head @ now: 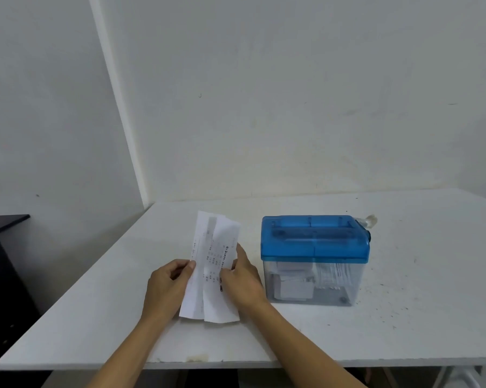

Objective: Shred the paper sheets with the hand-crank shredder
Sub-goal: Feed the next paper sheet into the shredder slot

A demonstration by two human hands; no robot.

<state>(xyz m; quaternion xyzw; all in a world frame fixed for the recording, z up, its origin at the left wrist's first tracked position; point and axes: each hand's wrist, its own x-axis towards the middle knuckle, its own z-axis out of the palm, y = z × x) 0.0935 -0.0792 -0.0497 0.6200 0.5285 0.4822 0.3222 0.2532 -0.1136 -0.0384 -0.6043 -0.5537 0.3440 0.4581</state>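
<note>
Two or three narrow printed paper sheets [211,259] overlap lengthwise, held above the white table [96,317]. My left hand [167,287] pinches their left edge with thumb and fingers. My right hand [243,281] grips their right edge. To the right stands the hand-crank shredder [314,242], with a blue lid and a slot on top. Its clear bin [312,284] holds paper strips and scraps. The clear crank handle [369,221] sticks out at the lid's far right end. Neither hand touches the shredder.
The table meets a white wall [292,107] at the back. A dark cabinet [3,247] stands off the table's left edge. Small dark specks dot the table surface right of the shredder [398,298].
</note>
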